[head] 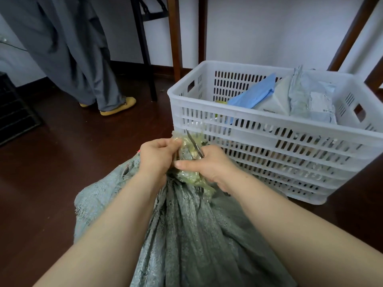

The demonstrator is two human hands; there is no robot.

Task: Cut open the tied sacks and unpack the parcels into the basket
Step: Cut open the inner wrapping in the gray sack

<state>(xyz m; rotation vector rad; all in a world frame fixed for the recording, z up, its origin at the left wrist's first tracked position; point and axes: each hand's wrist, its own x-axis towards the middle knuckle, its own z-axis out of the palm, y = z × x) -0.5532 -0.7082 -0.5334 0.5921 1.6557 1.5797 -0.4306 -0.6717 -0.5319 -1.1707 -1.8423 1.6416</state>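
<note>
A person crouched over a grey woven sack on a dark wooden floor works at its bunched neck, which is wound in yellowish-green tape. The left hand pinches the taped top of the neck with curled fingers and holds it upright. The right hand is closed round a cutting tool, its thumb stretched flat towards the left hand. The tool's thin dark blades rise out of the fist and slant up and to the left against the tape; its handle is hidden inside the hand, so whether the blades have bitten in cannot be told. The neck remains bound and the sack sits directly under both forearms, slumped in loose folds. Just beyond the hands and to the right stands a white slatted plastic basket, its near corner close to the sack's neck. Inside it, several parcels lean against one another: a blue parcel tilted at the left, and pale grey-white mailers beside it at the right, one standing above the rim. At upper left a second person in loose grey trousers and yellow shoes stands well apart from the sack. Brown wooden furniture legs rise behind the basket, and a black slatted crate sits at the left edge.
</note>
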